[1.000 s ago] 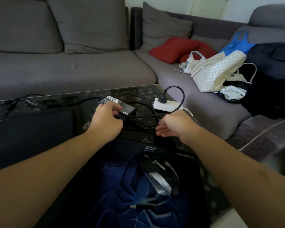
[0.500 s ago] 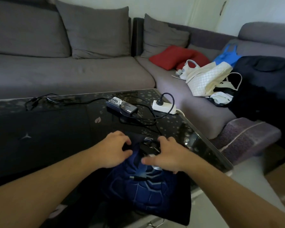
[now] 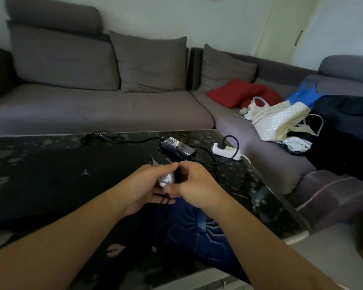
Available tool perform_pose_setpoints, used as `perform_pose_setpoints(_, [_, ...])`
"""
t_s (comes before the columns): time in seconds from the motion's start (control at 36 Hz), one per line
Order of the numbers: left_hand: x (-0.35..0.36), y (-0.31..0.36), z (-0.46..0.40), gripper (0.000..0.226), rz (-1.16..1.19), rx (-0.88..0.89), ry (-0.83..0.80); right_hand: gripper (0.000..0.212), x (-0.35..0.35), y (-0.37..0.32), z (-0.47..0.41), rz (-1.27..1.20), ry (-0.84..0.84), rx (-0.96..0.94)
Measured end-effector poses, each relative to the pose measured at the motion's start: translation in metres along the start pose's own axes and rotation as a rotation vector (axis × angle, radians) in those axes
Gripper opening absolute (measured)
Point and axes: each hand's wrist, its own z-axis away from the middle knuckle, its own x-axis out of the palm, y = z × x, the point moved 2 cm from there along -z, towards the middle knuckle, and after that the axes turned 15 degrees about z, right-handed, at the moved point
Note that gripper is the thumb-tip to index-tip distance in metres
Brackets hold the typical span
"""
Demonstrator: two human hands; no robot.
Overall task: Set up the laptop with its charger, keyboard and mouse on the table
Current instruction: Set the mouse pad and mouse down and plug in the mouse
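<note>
Both hands have lifted off the blue spider-print mouse mat [image 3: 199, 225] since half a second ago, bringing the small silver-and-black computer mouse [image 3: 167, 179] up with them; a second ago they were at the charger instead.

Head view: the left hand [image 3: 149, 185] cups the mouse from below, fingers curled round it. The right hand [image 3: 194, 185] pinches at the mouse's right side, fingers bent, thumb along the near edge. A bundle of thin black mouse cable [image 3: 164, 198] hangs under the left palm, apparently wound up. The mouse's long axis runs roughly from 12 to 6 o'clock, nose away. My guess is that the cable gets unwound next, and the right hand is better placed to pull it free.

From the hands, the closed matte black laptop [image 3: 71, 176] lies at 9 o'clock on the dark glass bench [image 3: 270, 197], so the plug would travel left. The black charger brick [image 3: 177, 146] sits at 12 o'clock, its lead plugged into a white power strip [image 3: 226, 151] at 1 o'clock. No keyboard is visible.

Containers: a white quilted handbag [image 3: 279, 120] lies on the grey sofa [image 3: 105, 109] at 2 o'clock; its contents are hidden.
</note>
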Motion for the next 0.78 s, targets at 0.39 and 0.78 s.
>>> perform_pose_setpoints(0.39, [-0.083, 0.029, 0.054, 0.031, 0.057, 0.076, 0.12, 0.025, 0.026, -0.04, -0.013, -0.484, 0.324, -0.039])
perform_pose_setpoints(0.78, [-0.106, 0.047, 0.082, 0.043, 0.42, 0.119, 0.156, 0.062, 0.023, -0.075, -0.045, 0.046, 0.504, -0.201])
